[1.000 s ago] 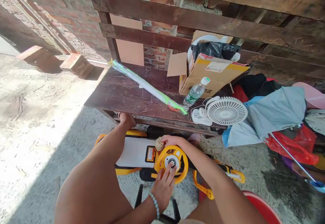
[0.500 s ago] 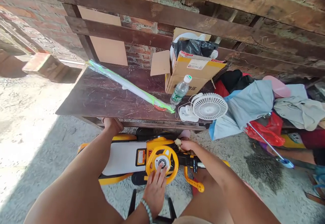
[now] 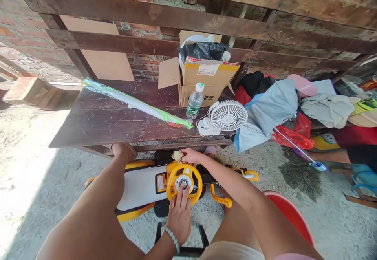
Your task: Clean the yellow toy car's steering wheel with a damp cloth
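- From left: yellow-and-white ride-on toy (image 3: 170,169) on the rough floor (image 3: 259,173), long axis running left to right, front pointing right.
- Behind it, a dark wooden surface (image 3: 100,124) before a brick wall (image 3: 141,65).
- Left hand (image 3: 179,218), fingers slightly parted, touching the steering wheel (image 3: 178,181).
- Right hand (image 3: 191,156), arm stretched forward, gripping a pale cloth (image 3: 178,156).

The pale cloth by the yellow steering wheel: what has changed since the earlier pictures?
The right hand, holding the cloth, moved right along the ride-on toy, then came back left to the steering wheel's far side. The view swung right. Nothing was visibly taken up or let go. The left hand stayed on the wheel's centre; the bottle and fan stayed on the bench.
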The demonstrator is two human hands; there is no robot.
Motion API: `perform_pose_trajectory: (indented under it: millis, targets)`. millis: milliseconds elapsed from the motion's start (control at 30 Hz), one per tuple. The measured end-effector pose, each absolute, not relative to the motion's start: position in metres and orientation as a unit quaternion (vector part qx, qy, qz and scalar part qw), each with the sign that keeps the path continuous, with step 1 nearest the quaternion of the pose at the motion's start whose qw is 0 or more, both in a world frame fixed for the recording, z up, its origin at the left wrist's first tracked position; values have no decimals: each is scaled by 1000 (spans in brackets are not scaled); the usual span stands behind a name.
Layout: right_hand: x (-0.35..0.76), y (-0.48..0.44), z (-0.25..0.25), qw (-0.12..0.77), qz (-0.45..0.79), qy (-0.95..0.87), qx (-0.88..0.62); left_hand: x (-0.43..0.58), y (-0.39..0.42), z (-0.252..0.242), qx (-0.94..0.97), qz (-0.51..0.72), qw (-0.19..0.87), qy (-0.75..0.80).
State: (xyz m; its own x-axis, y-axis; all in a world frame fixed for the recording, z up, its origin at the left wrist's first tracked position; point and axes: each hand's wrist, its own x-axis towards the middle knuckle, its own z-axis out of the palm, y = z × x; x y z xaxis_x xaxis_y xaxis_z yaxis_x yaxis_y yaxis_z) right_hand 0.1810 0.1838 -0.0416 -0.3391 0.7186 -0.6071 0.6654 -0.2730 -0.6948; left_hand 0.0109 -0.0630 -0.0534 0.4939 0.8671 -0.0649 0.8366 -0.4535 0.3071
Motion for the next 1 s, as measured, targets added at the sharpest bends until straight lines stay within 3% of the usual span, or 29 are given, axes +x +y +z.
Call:
perform_pose_trajectory:
  millis: [167, 333, 533, 633, 767, 1000]
  targets:
    - [208, 175, 17, 141, 486, -625, -594, 14, -48, -41, 843, 57, 175, 506]
    - [276, 103, 77, 285, 435, -587, -621, 24, -30, -23, 820, 101, 184, 533]
    - [352, 2, 71, 384, 280, -494, -728, 40, -18, -16, 802, 15, 244, 546]
    - [350, -14, 42, 341, 241, -435, -798, 45, -17, -18, 798, -30, 253, 545]
    - [306, -11, 10, 195, 219, -525, -799, 46, -12, -11, 798, -69, 241, 548]
    - [291, 0, 10, 96, 194, -557, -802, 44, -7, 8, 798, -122, 229, 544]
